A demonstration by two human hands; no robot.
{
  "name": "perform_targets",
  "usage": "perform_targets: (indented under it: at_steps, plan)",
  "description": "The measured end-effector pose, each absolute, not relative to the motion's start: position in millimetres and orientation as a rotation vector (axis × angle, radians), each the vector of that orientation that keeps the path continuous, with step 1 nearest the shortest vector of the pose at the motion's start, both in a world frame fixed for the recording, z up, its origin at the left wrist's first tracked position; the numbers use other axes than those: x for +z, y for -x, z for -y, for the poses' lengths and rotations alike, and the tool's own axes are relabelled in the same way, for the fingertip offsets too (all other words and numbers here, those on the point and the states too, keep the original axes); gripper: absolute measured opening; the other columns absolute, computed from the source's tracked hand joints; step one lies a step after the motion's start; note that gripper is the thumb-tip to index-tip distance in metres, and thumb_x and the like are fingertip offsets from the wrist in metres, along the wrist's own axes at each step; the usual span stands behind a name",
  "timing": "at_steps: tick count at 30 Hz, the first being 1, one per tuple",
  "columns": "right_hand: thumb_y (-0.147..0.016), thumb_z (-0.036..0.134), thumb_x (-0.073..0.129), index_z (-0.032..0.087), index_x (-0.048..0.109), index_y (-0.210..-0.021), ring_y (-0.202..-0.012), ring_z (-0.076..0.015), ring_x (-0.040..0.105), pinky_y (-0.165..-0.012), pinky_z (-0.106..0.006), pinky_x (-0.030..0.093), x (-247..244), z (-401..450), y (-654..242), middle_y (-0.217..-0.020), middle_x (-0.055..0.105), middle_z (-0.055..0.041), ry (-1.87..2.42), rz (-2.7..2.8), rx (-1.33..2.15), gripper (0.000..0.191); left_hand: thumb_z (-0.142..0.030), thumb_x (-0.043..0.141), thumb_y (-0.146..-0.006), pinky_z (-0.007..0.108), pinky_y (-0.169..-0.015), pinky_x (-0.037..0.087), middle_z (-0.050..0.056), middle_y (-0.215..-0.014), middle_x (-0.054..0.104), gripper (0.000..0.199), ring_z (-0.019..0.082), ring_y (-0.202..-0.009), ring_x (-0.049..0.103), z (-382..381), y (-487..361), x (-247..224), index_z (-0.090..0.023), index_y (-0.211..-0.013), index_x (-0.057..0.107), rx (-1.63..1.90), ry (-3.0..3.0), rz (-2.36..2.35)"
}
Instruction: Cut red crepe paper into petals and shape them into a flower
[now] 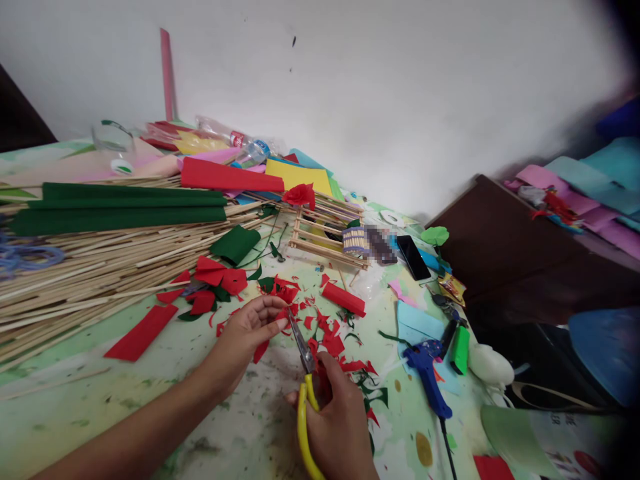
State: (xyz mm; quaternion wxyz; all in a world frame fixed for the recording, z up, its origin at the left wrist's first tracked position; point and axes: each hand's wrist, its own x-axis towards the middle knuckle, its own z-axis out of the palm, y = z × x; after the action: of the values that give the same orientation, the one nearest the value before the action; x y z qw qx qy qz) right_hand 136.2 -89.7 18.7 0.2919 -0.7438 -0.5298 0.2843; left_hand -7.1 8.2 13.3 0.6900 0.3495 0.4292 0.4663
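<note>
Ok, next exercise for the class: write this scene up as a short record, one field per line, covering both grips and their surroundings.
Right grip: closed around yellow-handled scissors
Left grip: seems to pinch a small red piece by the scissors' tips
Litter: red scraps and green scraps
Left side: thin sticks, dark green sheet on top
Right side: blue glue gun; phone further back

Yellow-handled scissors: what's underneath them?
Red scraps and the stained table cover show beside the scissors; whatever lies directly beneath the blades and the right hand is covered.
</note>
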Motion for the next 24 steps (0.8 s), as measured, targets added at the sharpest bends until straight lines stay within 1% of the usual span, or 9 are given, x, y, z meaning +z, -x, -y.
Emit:
perform_targets:
  at_steps: [4, 10, 13, 17, 22, 24]
  plan:
    - [-0.064, 0.027, 0.07, 0.02, 0.061, -0.107, -0.066, -0.0185, 0.061, -0.062, -0.025, 0.048, 18.6, 89.8, -136.5, -0.078, 0.068, -0.0011, 1.989, 1.393, 0.786, 0.045, -0.02, 0.074, -0.067, 0.022, -0.073, 0.042, -0.001, -0.082, 0.061, 0.024, 0.012, -0.079, 0.054, -8.9, 6.6, 14.4, -0.019, -0.088, 0.062, 1.049, -0.773, -0.954]
    - [-0.065, 0.03, 0.069, 0.019, 0.062, -0.106, -0.063, -0.0178, 0.06, -0.059, -0.025, 0.047, 19.2, 89.2, -136.2, -0.073, 0.066, -0.0008, 2.002, 1.421, 0.785, 0.043, -0.022, 0.073, -0.069, 0.024, -0.074, 0.043, 0.0, -0.083, 0.061, 0.023, 0.013, -0.079, 0.055, -9.2, 7.5, 14.8, -0.018, -0.089, 0.062, 1.054, -0.794, -0.943]
    - [-0.066, 0.029, 0.069, 0.019, 0.061, -0.109, -0.064, -0.0178, 0.061, -0.06, -0.025, 0.048, 16.0, 90.9, -136.8, -0.076, 0.067, -0.0014, 1.971, 1.433, 0.773, 0.046, -0.023, 0.073, -0.068, 0.024, -0.074, 0.043, 0.001, -0.084, 0.062, 0.023, 0.015, -0.081, 0.056, -9.4, 7.7, 14.1, -0.018, -0.088, 0.062, 1.064, -0.802, -0.951]
    - [-0.065, 0.028, 0.069, 0.021, 0.061, -0.114, -0.071, -0.0194, 0.064, -0.062, -0.025, 0.049, 11.7, 93.9, -137.8, -0.085, 0.07, -0.0033, 1.931, 1.432, 0.701, 0.05, -0.022, 0.074, -0.066, 0.025, -0.074, 0.044, 0.0, -0.081, 0.063, 0.023, 0.015, -0.079, 0.057, -9.6, 7.8, 15.0, -0.019, -0.085, 0.063, 1.067, -0.804, -0.974]
    - [-0.065, 0.027, 0.069, 0.021, 0.062, -0.114, -0.07, -0.0197, 0.065, -0.06, -0.025, 0.05, 14.5, 93.3, -137.6, -0.083, 0.07, -0.0031, 1.944, 1.432, 0.683, 0.05, -0.022, 0.074, -0.065, 0.026, -0.074, 0.044, 0.0, -0.081, 0.064, 0.023, 0.015, -0.079, 0.058, -10.4, 7.9, 15.6, -0.02, -0.085, 0.063, 1.074, -0.815, -0.986]
    - [-0.064, 0.028, 0.07, 0.021, 0.061, -0.114, -0.071, -0.0198, 0.065, -0.063, -0.025, 0.05, 16.7, 92.6, -137.6, -0.085, 0.071, -0.0032, 1.966, 1.44, 0.707, 0.052, -0.022, 0.074, -0.064, 0.027, -0.074, 0.045, 0.001, -0.081, 0.064, 0.024, 0.016, -0.079, 0.059, -10.6, 8.2, 15.0, -0.019, -0.086, 0.063, 1.069, -0.831, -0.982]
